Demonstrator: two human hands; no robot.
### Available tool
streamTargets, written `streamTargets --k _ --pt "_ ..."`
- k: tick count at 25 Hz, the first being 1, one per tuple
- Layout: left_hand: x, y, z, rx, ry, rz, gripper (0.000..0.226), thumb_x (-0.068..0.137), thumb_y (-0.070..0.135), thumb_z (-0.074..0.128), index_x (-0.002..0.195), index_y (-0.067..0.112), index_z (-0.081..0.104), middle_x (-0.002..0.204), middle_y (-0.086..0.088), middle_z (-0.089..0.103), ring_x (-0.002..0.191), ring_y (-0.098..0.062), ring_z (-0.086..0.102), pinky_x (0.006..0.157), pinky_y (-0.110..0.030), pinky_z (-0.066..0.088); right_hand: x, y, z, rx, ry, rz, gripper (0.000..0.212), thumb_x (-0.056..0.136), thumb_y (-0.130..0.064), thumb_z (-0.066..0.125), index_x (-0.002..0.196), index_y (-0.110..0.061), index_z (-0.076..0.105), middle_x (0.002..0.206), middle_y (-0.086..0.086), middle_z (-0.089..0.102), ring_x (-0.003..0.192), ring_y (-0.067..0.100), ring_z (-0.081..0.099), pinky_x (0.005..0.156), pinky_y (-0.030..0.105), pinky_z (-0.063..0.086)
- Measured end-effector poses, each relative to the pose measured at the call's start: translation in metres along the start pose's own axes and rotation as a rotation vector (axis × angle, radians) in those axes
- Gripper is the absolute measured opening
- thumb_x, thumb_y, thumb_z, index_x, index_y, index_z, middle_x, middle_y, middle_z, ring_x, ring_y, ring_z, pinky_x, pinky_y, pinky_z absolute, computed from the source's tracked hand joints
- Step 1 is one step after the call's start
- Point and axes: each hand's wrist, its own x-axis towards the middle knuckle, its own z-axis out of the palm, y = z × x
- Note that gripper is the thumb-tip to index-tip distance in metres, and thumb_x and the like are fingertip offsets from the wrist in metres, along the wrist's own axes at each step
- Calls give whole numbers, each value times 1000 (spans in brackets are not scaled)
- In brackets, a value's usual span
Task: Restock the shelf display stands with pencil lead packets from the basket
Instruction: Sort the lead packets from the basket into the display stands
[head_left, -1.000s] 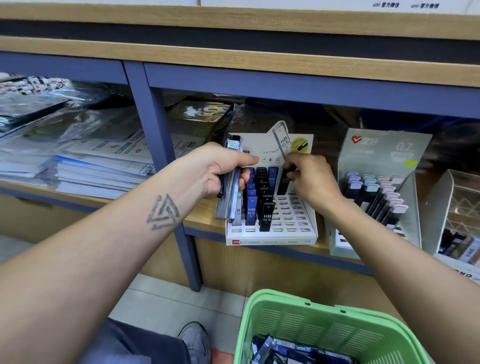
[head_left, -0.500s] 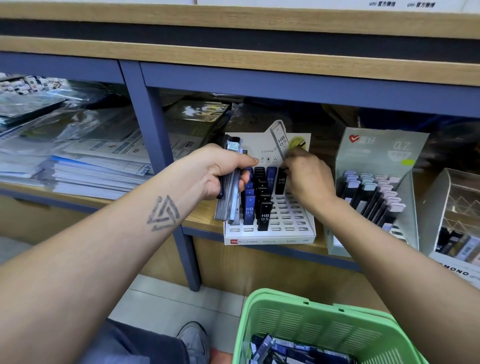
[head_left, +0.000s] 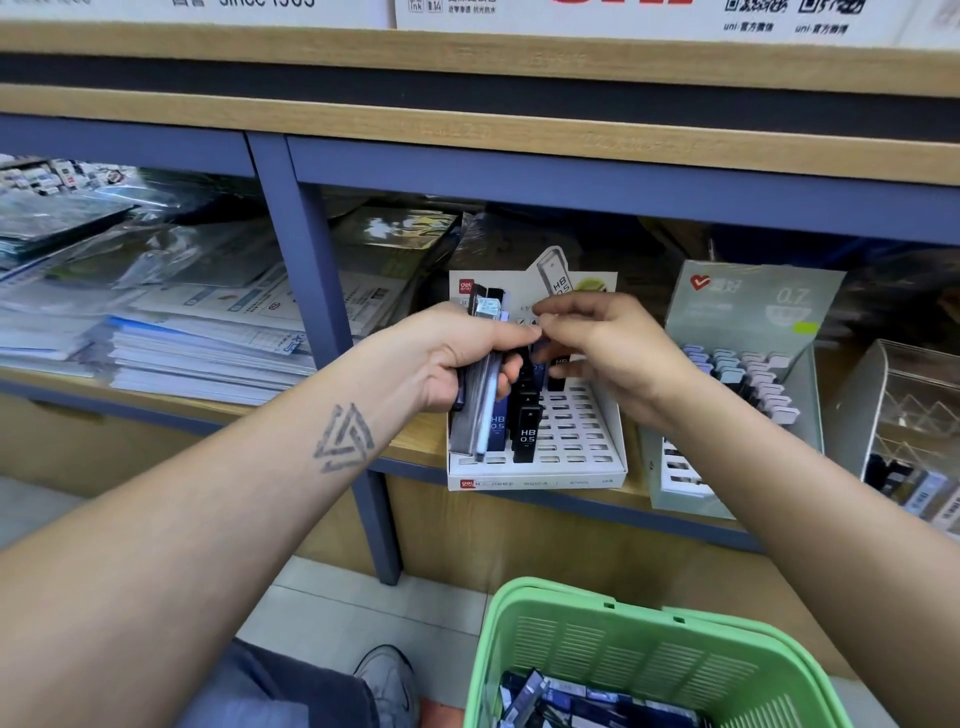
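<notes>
**Hands at the white lead stand, basket below**

The left hand gripped a bundle of pencil lead packets upright, thumb across the front and fingers curled behind. The bundle stood in front of the left columns of the white display stand and hid them from view.

The right hand was raised over the upper part of the same stand. Its thumb and forefinger were brought together near the top of the bundle, just beside the left thumb; whether they pinched anything could not be determined. The remaining fingers were curled loosely. This hand covered the stand's upper right slots.

In the stand, dark packets marked HB 0.5 sat in the left-centre columns. The slots to the right were vacant.

The green basket stood at the lower edge of the view, well apart from the stand, with more packets lying loose in its bottom.

Surroundings on the wooden shelf:
- a grey-green stand marked 0.7 just right of the white stand, holding rows of pale-capped packets;
- a clear acrylic holder at the far right;
- stacked papers in plastic sleeves in the left bay, beyond a blue upright post.

A grey shoe showed on the floor beside the basket.
</notes>
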Motion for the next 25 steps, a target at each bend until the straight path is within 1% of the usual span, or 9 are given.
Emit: streamTargets --k 3,6,10,13,16,18,20,23,25 --pt "-2 -2 12 -107 2 72 9 94 7 66 87 5 61 59 -8 55 44 -12 52 40 -20 43 -30 -9 -15 198 -215 188 23 98 -2 57 120 -5 60 103 22 74 92 35 74 75 34 62" --pt "2 -3 27 -196 24 118 14 95 8 65 82 6 58 58 -8 53 45 -14 51 41 -20 43 -48 -5 -25 155 -388 254 39 90 -3 67 127 -2 58 108 29 72 96 37 73 82 39 62" --pt "7 -4 42 -275 84 155 11 94 9 67 87 5 60 57 -9 53 43 -15 52 40 -21 44 -52 2 -26 90 -292 203 54 78 1 78 128 0 57 102 28 73 83 30 73 71 35 60" --pt "10 -5 50 -356 96 159 12 92 13 70 90 5 61 55 -8 53 43 -15 53 41 -22 46 -56 1 -33 89 -327 217 52 81 6 75 129 -2 55 104 31 72 95 41 73 70 35 61" --pt "10 -4 57 -395 67 156 16 90 18 73 87 7 61 57 -9 57 46 -16 55 44 -24 50 -58 2 -35 124 -310 212 45 85 12 68 127 1 54 102 33 71 96 45 72 74 36 64" --pt "9 -2 60 -412 44 145 16 91 19 72 94 6 63 66 -14 66 52 -20 64 49 -28 55 -57 2 -38 161 -290 205 34 92 14 56 124 3 55 104 32 71 96 43 73 80 37 62" --pt "8 -1 63 -452 32 136 21 93 18 69 106 2 62 83 -22 70 65 -28 73 57 -35 61 -57 0 -42 175 -285 192 31 95 14 46 121 5 58 107 29 72 96 42 73 79 35 63" --pt "8 2 65 -491 30 124 26 96 19 65 110 -2 58 101 -30 70 86 -40 74 67 -46 63 -57 -2 -48 204 -238 201 31 95 14 45 120 4 59 102 26 73 93 43 73 73 33 64" --pt "10 4 64 -448 66 160 29 97 19 64 114 -3 59 100 -29 72 84 -40 74 64 -46 63 -58 -1 -55 190 -173 195 32 95 14 44 122 4 58 96 24 74 89 40 74 73 35 64"
